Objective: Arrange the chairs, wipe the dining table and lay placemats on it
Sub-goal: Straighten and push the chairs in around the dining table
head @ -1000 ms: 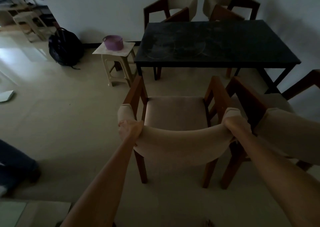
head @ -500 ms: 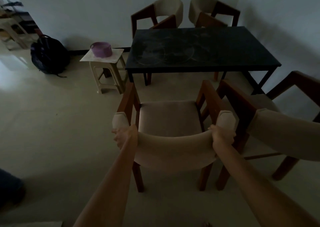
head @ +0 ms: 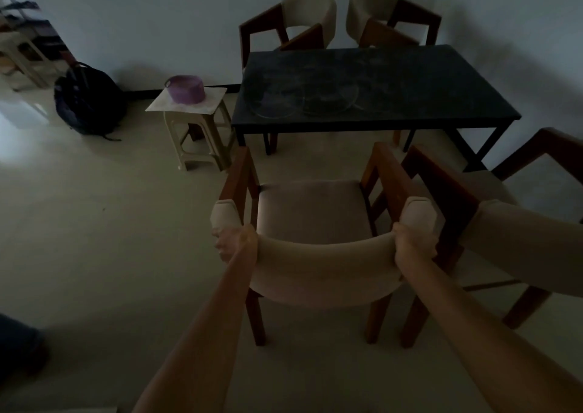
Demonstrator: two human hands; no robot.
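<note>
Head view, dim room: both hands grip the padded backrest of the near chair (head: 315,214), left hand (head: 232,242) at its left corner, right hand (head: 413,242) at its right corner, fingers of each curled round the top edge and holding only the chair. Both arms reach forward nearly straight, wrists low, forearms filling the lower frame. Near chair stands on the floor facing the dark desk (head: 372,87), apart from its near edge, roughly at the left half. Second chair (head: 492,223) sits just beside it on the right, armrests almost touching. Two far chairs (head: 310,18) are at the desk's other side against the wall. Risk, as a judgement: pushing forward could knock the right armrest against the second chair, or the front could snag a desk leg if the chair goes in skewed; uneven push from one hand would cause that. Plastic stool (head: 195,135) with a purple basin (head: 185,89) stands near the desk's left end, close enough to get clipped. Desk top looks dusty with ring marks, not yet wiped; no placemats visible.
</note>
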